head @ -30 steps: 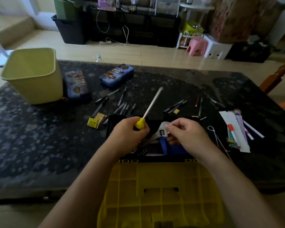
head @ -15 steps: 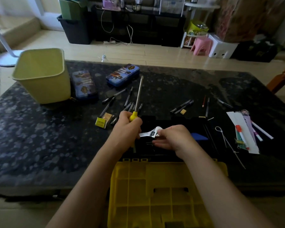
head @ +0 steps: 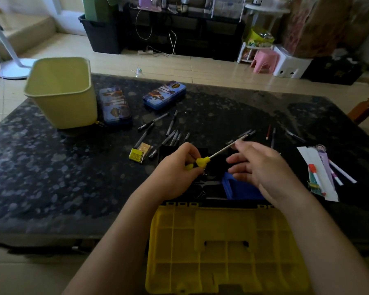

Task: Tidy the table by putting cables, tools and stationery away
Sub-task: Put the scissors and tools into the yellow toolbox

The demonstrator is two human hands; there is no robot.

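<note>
- One screwdriver [head: 219, 153], yellow handle, held over the open toolbox [head: 222, 241] at the near edge of the bench [head: 51, 177]; shaft pointing up and to the right.
- Left hand [head: 177, 173] wrapped round the handle. Right hand [head: 264, 169] loosely spread by the far end of the shaft, holding nothing; contact with the shaft unclear.
- Looks like mid-stow of the tool. Turn the shaft parallel to the box's long side, steer the tip with the right fingers, lay flat in the black base beside the blue insert [head: 241, 189], not on top of it. Release only once fully supported, else risk of a lid jam.
- Counts: one toolbox, two pencil tins [head: 115, 105], one yellow-green bin [head: 62, 99], one small yellow box [head: 136, 155].
- Loose pens [head: 170, 138]: roughly eight left of centre, roughly five further right, one red pencil among them. Overlapping, so approximate.
- On the paper sheet [head: 328, 188] at right: one red-capped marker [head: 315, 178], about two white pens.
</note>
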